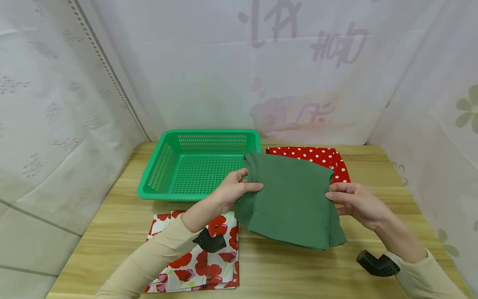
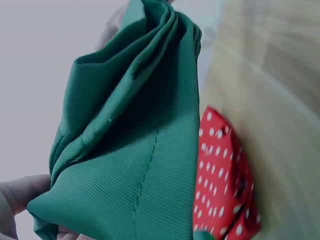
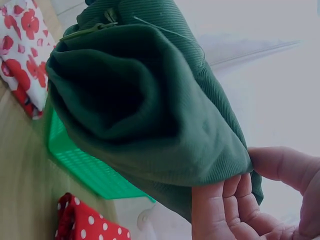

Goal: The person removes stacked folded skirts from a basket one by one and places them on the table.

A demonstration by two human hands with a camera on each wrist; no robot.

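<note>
A folded dark green cloth (image 1: 293, 199) hangs above the table between both hands. The left hand (image 1: 239, 187) pinches its left edge, thumb in front and fingers behind. At the opposite edge, the right hand (image 1: 352, 203) pinches the cloth between thumb and fingers. Several layers show at the cloth's side in the left wrist view, with a stitched seam (image 2: 146, 175). In the right wrist view a zipper pull (image 3: 102, 26) shows near its rolled opening. Behind the cloth lies a red cloth with white dots (image 1: 317, 154), partly hidden.
A green plastic basket (image 1: 199, 197) with slotted walls stands at the back left of the wooden table (image 1: 284, 274). In front of it lies a folded white cloth with red flowers (image 1: 201, 270), partly under the left forearm. Pale printed curtains (image 1: 209, 83) surround the table.
</note>
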